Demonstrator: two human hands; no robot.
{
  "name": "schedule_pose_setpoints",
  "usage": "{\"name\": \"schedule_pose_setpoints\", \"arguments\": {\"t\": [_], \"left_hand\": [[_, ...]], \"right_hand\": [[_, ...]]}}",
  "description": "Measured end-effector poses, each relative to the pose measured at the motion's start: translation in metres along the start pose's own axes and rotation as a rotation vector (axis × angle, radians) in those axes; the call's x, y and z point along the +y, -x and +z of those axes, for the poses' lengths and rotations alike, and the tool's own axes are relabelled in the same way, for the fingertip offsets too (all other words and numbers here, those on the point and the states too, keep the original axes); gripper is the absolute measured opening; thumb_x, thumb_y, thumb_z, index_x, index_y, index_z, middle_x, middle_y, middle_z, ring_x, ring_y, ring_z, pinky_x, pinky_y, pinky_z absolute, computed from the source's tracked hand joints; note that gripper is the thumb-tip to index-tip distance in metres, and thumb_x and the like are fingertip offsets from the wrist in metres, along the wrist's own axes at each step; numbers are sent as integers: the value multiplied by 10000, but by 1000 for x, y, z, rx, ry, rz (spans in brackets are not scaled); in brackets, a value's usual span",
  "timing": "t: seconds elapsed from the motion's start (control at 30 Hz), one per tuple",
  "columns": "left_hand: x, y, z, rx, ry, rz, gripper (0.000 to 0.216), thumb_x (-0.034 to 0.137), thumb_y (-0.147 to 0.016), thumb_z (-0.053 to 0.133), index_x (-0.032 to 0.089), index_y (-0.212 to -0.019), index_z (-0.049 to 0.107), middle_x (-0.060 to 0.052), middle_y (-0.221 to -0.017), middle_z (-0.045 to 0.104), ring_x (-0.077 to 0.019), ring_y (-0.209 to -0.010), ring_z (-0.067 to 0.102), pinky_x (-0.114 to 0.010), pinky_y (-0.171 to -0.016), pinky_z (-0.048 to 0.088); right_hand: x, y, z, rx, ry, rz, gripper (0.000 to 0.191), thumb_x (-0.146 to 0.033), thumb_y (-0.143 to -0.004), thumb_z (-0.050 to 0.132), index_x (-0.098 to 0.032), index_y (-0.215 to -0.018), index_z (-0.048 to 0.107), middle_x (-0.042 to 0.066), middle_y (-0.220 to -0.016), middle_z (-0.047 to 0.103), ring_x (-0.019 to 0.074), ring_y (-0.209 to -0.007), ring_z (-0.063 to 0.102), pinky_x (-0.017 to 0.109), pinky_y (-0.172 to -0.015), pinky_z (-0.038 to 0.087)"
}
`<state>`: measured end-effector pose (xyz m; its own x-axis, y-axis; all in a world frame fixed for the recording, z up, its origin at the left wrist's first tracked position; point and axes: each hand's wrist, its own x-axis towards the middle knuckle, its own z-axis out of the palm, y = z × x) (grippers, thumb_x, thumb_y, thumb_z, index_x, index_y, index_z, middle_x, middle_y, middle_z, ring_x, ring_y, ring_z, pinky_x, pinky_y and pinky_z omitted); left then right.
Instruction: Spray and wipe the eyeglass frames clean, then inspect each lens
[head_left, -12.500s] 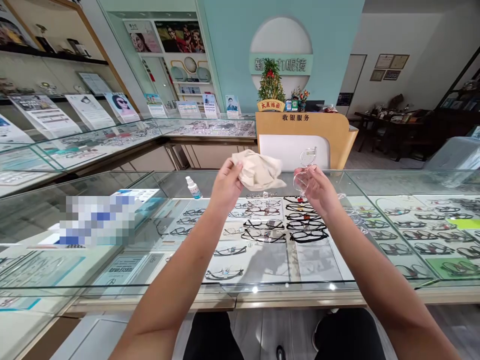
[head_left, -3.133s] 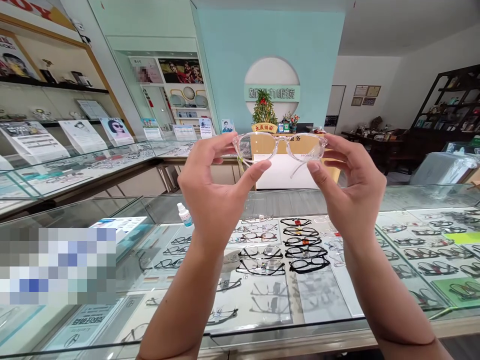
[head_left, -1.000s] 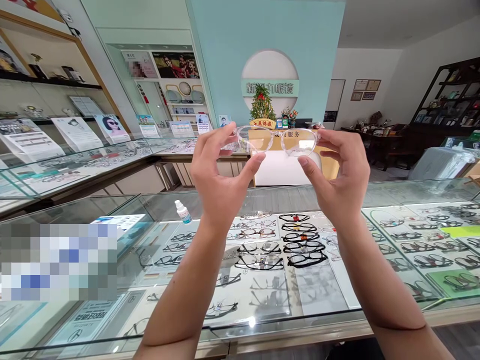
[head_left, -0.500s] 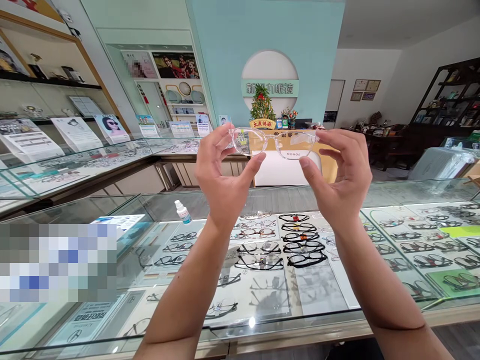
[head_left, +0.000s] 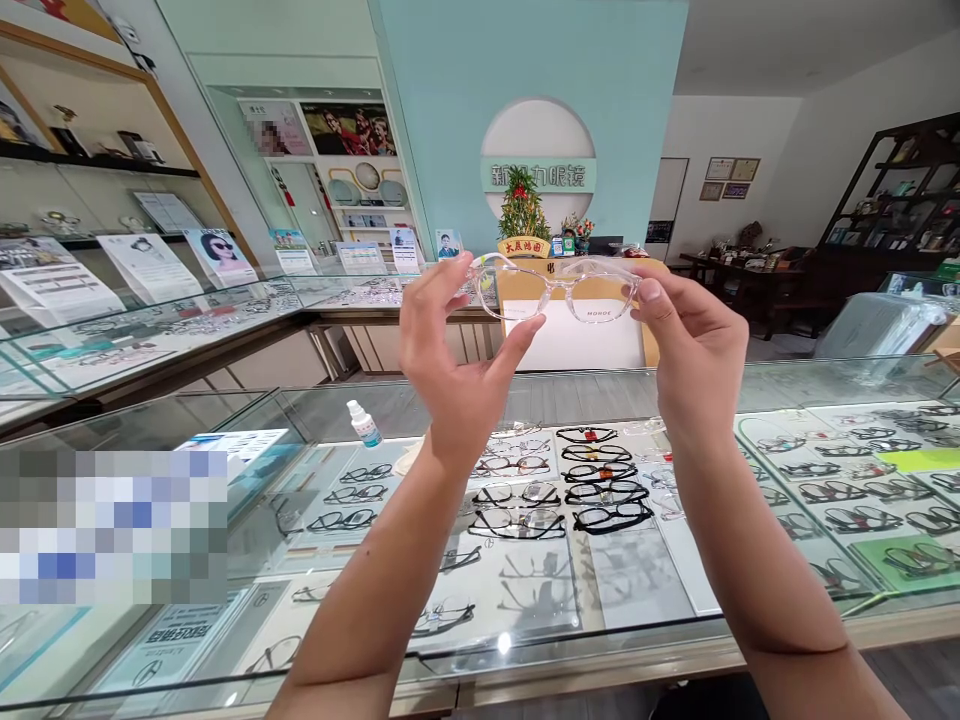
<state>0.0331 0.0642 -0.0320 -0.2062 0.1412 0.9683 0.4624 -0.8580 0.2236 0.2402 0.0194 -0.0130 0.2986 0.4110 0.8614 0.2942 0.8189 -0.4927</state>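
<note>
A pair of clear-framed eyeglasses (head_left: 556, 287) is held up in the air above the glass display counter. My left hand (head_left: 457, 345) grips the left end of the frame, its thumb under the left lens near the bridge and its fingers at the hinge. At the other end my right hand (head_left: 694, 345) pinches the right hinge, thumb against the rim's outer edge. The frame tilts slightly, its right side a little lower. Below, several dark-framed glasses (head_left: 600, 490) lie in rows on the counter.
The glass counter (head_left: 517, 650) runs across the front. A small white bottle (head_left: 364, 424) stands on it at the left, near a display panel (head_left: 202, 640). More glasses (head_left: 862, 522) lie under glass to the right. A plant (head_left: 522, 210) stands on the far desk.
The eyeglasses have shifted slightly right and down. My right thumb has moved up from below the right lens to the hinge, and my right hand has turned.
</note>
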Motion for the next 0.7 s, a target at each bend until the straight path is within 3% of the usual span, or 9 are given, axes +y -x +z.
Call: {"name": "schedule_pose_setpoints", "arguments": {"t": [0.27,0.57,0.7], "left_hand": [[2,2,5,17,19,9,701,568,-880,887,437,-1494,574,-80,-1480,653,-376,-1382,650,-598,-1103,581],[-1,3,6,-4,20,-20,736,564,-872,894,424,-1513,561,-95,-1489,636,-397,-1414,623,-635,-1140,557],[-1,4,7,-7,30,-11,728,545,-892,885,421,-1530,557,-91,-1496,629,-386,-1443,608,-619,-1156,554]], "right_hand": [[10,-3,-4,-52,-48,50,328,-571,-1017,724,-310,-1178,840,37,-1065,839,219,-982,812,449,-908,686],[12,-7,-6,-107,-128,128,307,-555,-1016,710,-306,-1137,843,45,-1114,843,183,-869,774,392,-798,640],[13,-9,-7,-144,-102,92,330,-578,-1031,678,-310,-1143,834,53,-1133,839,182,-856,760,386,-764,620]]}}
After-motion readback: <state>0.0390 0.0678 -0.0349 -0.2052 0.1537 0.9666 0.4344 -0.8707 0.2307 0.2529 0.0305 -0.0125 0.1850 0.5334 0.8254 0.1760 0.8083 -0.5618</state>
